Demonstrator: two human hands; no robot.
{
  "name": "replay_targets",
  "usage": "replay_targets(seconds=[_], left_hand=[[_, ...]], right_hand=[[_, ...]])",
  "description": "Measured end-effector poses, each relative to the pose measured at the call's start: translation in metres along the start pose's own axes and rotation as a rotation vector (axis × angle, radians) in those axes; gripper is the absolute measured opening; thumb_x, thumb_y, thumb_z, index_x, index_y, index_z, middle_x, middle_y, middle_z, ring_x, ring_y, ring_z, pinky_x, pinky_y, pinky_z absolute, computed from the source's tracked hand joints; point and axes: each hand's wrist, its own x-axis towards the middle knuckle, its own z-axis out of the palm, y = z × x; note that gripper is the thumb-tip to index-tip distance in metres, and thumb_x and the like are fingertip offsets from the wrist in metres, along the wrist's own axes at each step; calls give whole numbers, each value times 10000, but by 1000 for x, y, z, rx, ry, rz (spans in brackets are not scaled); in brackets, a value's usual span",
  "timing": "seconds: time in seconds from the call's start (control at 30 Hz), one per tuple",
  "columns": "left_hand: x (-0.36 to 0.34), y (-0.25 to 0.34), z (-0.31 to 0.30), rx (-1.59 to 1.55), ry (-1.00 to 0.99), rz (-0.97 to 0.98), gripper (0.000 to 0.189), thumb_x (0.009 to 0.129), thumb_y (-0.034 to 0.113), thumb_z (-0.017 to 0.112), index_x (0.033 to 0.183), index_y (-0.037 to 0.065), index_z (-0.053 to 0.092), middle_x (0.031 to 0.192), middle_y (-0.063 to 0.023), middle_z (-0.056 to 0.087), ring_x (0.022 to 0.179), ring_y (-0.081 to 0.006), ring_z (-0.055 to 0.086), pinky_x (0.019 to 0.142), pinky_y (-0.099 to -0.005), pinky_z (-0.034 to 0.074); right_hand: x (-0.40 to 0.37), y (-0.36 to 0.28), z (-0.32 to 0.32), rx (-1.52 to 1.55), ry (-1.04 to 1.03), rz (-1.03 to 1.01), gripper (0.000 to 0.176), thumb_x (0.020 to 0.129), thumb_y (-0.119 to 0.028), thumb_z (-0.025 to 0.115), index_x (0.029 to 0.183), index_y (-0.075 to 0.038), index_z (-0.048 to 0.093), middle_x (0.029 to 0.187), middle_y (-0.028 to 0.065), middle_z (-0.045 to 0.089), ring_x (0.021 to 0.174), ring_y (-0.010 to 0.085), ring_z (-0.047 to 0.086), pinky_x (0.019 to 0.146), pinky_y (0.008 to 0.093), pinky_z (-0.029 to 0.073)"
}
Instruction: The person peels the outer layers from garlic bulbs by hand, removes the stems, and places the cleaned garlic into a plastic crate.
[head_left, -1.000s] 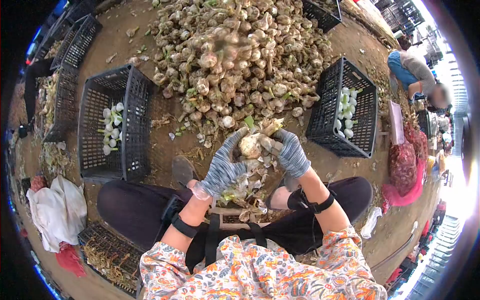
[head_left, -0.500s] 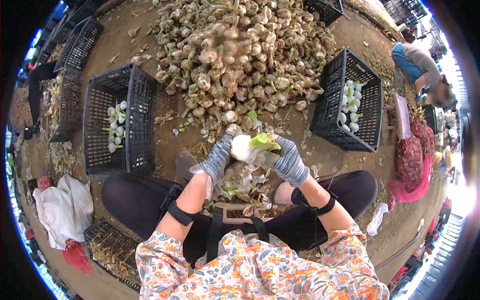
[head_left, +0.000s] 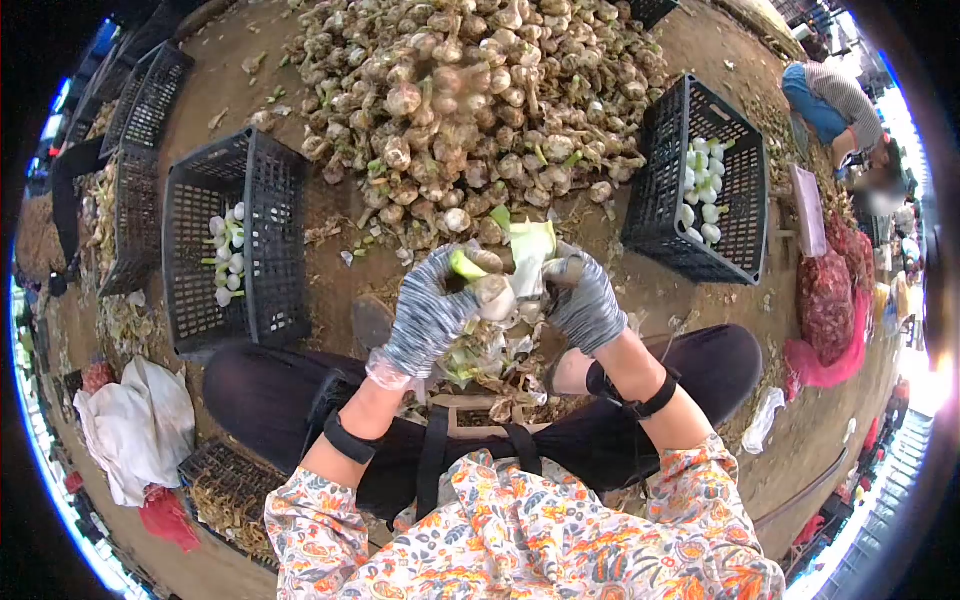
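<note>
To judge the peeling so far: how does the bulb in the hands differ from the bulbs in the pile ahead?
The held bulb is pale and clean, a loosened greenish skin standing up from it; the pile bulbs are brown and dirty. The held bulb is gripped between the left hand and right hand, off the ground; the pile bulbs lie heaped on the dirt. Both are garlic.

Garlic bulb: one, off-white, rounded, partly skinned. Short green stalk stub points up and left. Pale green-white skin is peeled back and stands above it. Raised off the ground, just on the near side of the garlic heap.
</note>
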Motion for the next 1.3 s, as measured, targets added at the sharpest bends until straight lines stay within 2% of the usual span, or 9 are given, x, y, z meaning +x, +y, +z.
replay_targets(seconds=[0.17,0.23,0.3,0.43,0.5,0.7,0.8,1.03,1.3], left_hand=[[0,7,-15,-48,-232,12,306,747,222,702,952,17,606,922,-57,622,866,-118,557,800,-271,447],[0,4,-17,-59,-247,-58,361,736,253,708,989,21,594,936,-58,614,887,-130,556,821,-288,440],[-3,-3,-15,-227,-115,-134,402,732,244,712,1043,34,570,942,-48,604,868,-141,562,810,-288,446],[-3,-9,-17,-546,5,-216,360,779,185,660,1094,40,563,993,-47,610,889,-138,583,784,-254,468],[1,-21,-23,-505,90,-275,358,782,174,656,1100,41,561,975,-41,609,867,-128,584,745,-245,478],[8,-35,-18,-688,298,-222,278,803,91,628,1068,30,569,951,-49,609,809,-133,594,697,-242,504],[8,-35,-22,-633,343,-298,291,767,137,682,1025,48,581,936,-22,603,819,-133,579,671,-255,489],[7,-42,-13,-312,354,-304,268,733,158,722,956,54,617,871,-12,618,782,-105,568,653,-235,468],[8,-36,-16,-520,374,-457,292,791,289,662,967,62,610,837,-27,631,712,-97,598,573,-211,492]], right_hand=[[11,28,-30,1124,-172,603,283,791,-110,415,998,42,535,865,147,623,678,219,615,586,326,525],[16,41,-27,955,-121,600,239,811,-139,443,943,24,558,829,125,626,671,194,608,570,327,519],[13,50,-14,-373,-20,79,208,820,-160,484,889,15,573,755,92,619,657,157,596,552,306,507],[-13,24,-2,-500,-514,397,234,816,-169,510,927,27,573,784,105,613,728,199,595,658,321,483],[-15,57,-40,-393,-774,-458,283,810,-207,549,970,25,577,918,144,596,814,223,587,720,327,474],[-4,-22,-41,-107,-380,565,420,738,-263,669,1004,37,547,851,100,618,821,182,604,704,275,495],[1,11,-27,-1573,-327,277,475,761,-341,623,1071,0,511,934,241,581,870,369,575,749,427,465],[3,4,27,-785,176,-324,325,766,-177,656,1031,-42,527,792,92,599,676,159,564,629,288,473],[22,50,-36,-1277,-152,205,185,758,-35,597,942,-29,609,845,112,622,685,231,598,656,286,471]])
